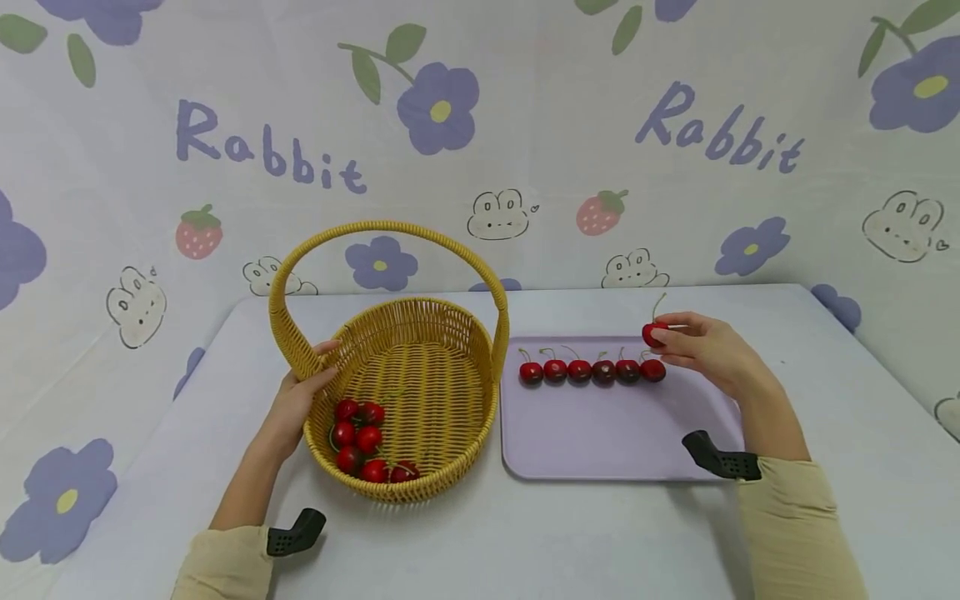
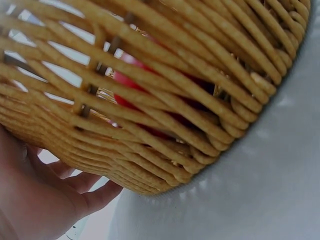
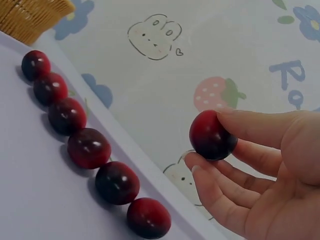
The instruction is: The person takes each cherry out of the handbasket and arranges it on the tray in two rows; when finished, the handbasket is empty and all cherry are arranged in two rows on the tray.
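Between thumb and fingers, my right hand [image 1: 708,350] pinches a red cherry [image 1: 654,335] with its stem pointing up, held above the back right part of a lilac tray [image 1: 600,433]. On that tray several cherries [image 1: 579,372] lie in a row along the back edge; in the right wrist view the held cherry [image 3: 212,135] is apart from the row. My left hand [image 1: 296,404] grips the left side of a yellow woven basket [image 1: 420,383], thumb over the rim by the handle's base. Several cherries [image 1: 367,438] lie at the basket's front left.
The basket's tall arched handle [image 1: 386,227] rises over its opening. Basket and tray stand side by side on a white table [image 1: 480,542]. A printed cloth [image 1: 525,100] with rabbits and flowers hangs behind. Black wrist mounts [image 1: 296,533] sit at both sleeves.
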Motion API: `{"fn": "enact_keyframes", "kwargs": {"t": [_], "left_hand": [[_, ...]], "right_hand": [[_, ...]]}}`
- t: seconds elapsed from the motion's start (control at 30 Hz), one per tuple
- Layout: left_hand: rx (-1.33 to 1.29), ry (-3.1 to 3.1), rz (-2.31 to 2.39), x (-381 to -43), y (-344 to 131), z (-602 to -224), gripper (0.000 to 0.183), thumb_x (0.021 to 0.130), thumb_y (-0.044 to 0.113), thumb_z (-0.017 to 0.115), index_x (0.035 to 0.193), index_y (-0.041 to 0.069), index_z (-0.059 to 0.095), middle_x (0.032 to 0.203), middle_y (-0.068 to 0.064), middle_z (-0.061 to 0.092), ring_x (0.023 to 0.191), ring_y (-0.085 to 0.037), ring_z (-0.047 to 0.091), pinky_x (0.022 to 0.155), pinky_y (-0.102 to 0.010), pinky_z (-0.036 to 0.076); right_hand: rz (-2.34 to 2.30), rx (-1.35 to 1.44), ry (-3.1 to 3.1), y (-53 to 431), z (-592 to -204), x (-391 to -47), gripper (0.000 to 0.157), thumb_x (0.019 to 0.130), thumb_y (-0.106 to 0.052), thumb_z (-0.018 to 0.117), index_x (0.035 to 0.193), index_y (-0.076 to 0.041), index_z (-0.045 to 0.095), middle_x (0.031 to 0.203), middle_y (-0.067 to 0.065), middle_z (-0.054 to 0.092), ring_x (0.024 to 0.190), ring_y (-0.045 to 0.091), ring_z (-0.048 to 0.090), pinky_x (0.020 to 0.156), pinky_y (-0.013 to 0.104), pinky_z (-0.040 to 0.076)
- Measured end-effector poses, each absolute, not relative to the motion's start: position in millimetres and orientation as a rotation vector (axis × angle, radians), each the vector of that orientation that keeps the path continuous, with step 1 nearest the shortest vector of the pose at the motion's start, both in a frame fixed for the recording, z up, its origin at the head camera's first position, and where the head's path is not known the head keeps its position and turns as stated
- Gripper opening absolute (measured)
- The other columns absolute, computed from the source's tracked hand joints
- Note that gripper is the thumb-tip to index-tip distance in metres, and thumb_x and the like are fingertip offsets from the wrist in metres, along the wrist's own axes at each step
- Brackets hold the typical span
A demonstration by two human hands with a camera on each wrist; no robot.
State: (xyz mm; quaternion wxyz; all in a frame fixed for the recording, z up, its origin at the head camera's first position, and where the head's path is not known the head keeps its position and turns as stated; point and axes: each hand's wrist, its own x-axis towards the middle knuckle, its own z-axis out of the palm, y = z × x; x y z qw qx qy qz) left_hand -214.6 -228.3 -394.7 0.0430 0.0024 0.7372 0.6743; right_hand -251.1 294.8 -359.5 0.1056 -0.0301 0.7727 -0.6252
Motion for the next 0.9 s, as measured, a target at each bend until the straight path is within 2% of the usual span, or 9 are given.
{"fn": "enact_keyframes", "kwargs": {"t": [0.33, 0.47, 0.67, 0.9], "left_hand": [[-0.004, 2.237, 2.079, -214.2, -227.2, -394.0, 0.047, 0.103, 0.015, 0.039, 0.148, 0.007, 0.029, 0.145, -0.016, 0.033, 0.127, -0.028, 0.035, 0.105, -0.041, 0.024], [-0.009, 2.237, 2.082, -213.8, -227.1, -393.9, 0.046, 0.103, 0.015, 0.039, 0.147, 0.007, 0.029, 0.146, -0.016, 0.032, 0.128, -0.028, 0.034, 0.105, -0.042, 0.023], [-0.005, 2.241, 2.074, -212.8, -226.6, -392.8, 0.046, 0.103, 0.016, 0.038, 0.148, 0.008, 0.028, 0.144, -0.017, 0.032, 0.127, -0.029, 0.034, 0.104, -0.042, 0.024], [-0.006, 2.242, 2.067, -212.9, -226.8, -392.5, 0.047, 0.103, 0.016, 0.038, 0.148, 0.008, 0.028, 0.146, -0.016, 0.030, 0.129, -0.029, 0.033, 0.106, -0.044, 0.022]], "right_hand": [[-1.642, 0.052, 2.410, 310.5, -365.0, -251.0, 0.067, 0.093, -0.032, 0.062, 0.140, 0.006, 0.034, 0.116, 0.008, 0.056, 0.098, 0.010, 0.061, 0.082, 0.021, 0.048], [-1.598, 0.075, 2.433, 314.2, -368.6, -250.3, 0.065, 0.094, -0.032, 0.061, 0.139, 0.008, 0.035, 0.118, 0.010, 0.057, 0.098, 0.010, 0.061, 0.083, 0.021, 0.048], [-1.540, 0.123, 2.472, 318.4, -377.5, -251.1, 0.059, 0.096, -0.026, 0.059, 0.136, 0.011, 0.038, 0.120, 0.020, 0.055, 0.090, 0.009, 0.060, 0.080, 0.022, 0.049], [-1.485, 0.192, 2.472, 323.0, -383.5, -251.9, 0.053, 0.094, -0.021, 0.061, 0.133, 0.011, 0.043, 0.101, 0.005, 0.059, 0.085, 0.012, 0.057, 0.076, 0.023, 0.051]]}}
